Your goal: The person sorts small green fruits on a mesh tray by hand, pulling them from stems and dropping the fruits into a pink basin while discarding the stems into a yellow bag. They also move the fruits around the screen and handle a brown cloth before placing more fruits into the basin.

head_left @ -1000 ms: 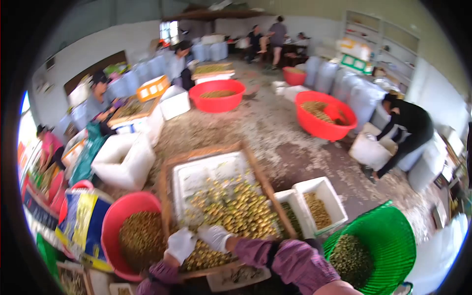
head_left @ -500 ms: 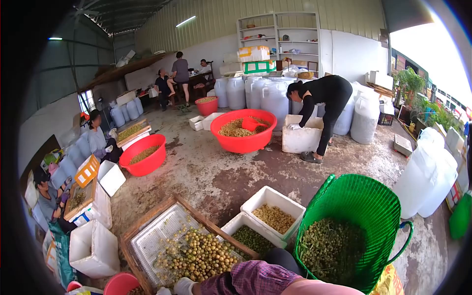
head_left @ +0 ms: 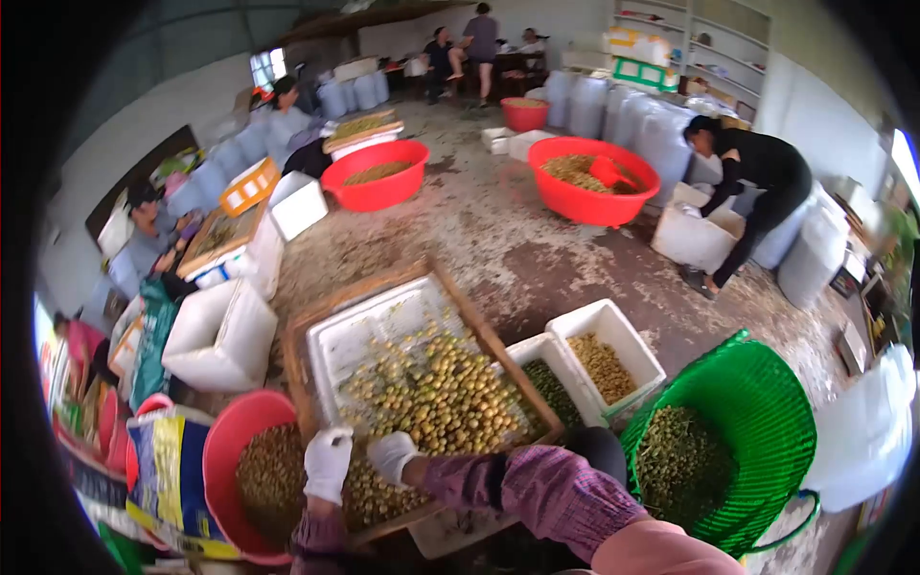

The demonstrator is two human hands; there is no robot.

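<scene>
A wood-framed sorting tray (head_left: pixel 450 287) with a white mesh bottom lies before me, heaped with small round yellow-brown and greenish fruits (head_left: pixel 446 383). Both my hands wear white gloves. My left hand (head_left: pixel 328 466) is over the tray's near left side, its fingers drawn together; whatever they hold is too small to make out. Just to its right, my right hand (head_left: pixel 391 458) is at the near edge of the heap. Its fingers curl in close to the fruits, and their tips are hidden. A pink-red tub (head_left: pixel 218 460) with smaller fruits stands left of my left hand.
Right of the tray are two white foam boxes (head_left: pixel 628 331) of small produce and a green basket (head_left: pixel 767 422) with stemmed fruits. An empty foam box (head_left: pixel 222 331) stands left. Red tubs (head_left: pixel 393 196) sit farther off. A person in black (head_left: pixel 767 172) bends over a foam box; others sit at left.
The view has swung left and down. Both gloved hands, barely visible at the bottom edge before, now show fully over the near part of the tray.
</scene>
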